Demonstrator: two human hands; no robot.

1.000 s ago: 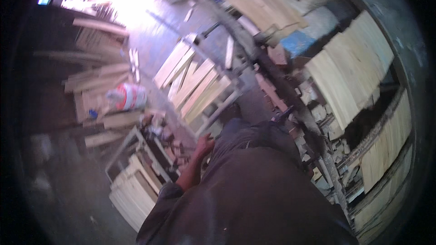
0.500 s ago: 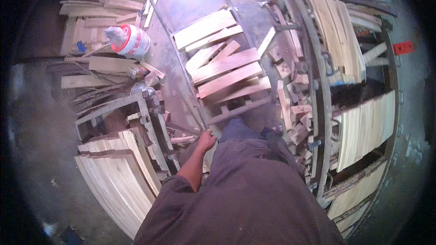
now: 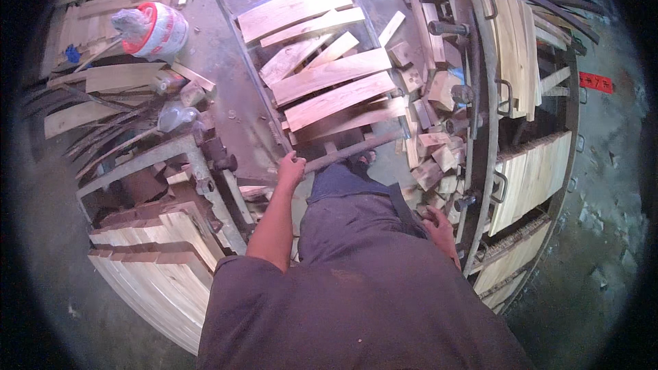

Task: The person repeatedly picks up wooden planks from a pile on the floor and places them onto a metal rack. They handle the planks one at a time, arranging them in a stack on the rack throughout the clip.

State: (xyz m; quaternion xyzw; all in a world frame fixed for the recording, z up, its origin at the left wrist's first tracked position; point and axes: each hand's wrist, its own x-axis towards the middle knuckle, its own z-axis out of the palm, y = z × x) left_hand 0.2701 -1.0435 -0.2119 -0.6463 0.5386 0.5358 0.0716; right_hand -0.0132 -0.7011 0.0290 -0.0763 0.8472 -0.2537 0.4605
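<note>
My left hand (image 3: 291,170) is beside the left end of a metal crossbar (image 3: 356,152). Its fingers are loosely bent and apart, and I see nothing in them. The bar forms the near end of a low metal frame, over which several pale wooden boards (image 3: 336,72) lie crosswise, some askew. My right hand (image 3: 439,227) hangs low on my right, near a heap of wood offcuts (image 3: 439,157). Its fingers are slightly bent and apart, with nothing visible in them.
A metal rack (image 3: 488,185) with stacked boards (image 3: 531,178) runs along my right. At my left is another metal frame (image 3: 147,163) beside a board stack (image 3: 161,281). A white bucket with a red rim (image 3: 168,31) stands among loose planks (image 3: 123,77).
My left hand has moved forward to the crossbar's end. My right hand has come into view. The view has shifted, so the bucket and boards sit further left and higher.
</note>
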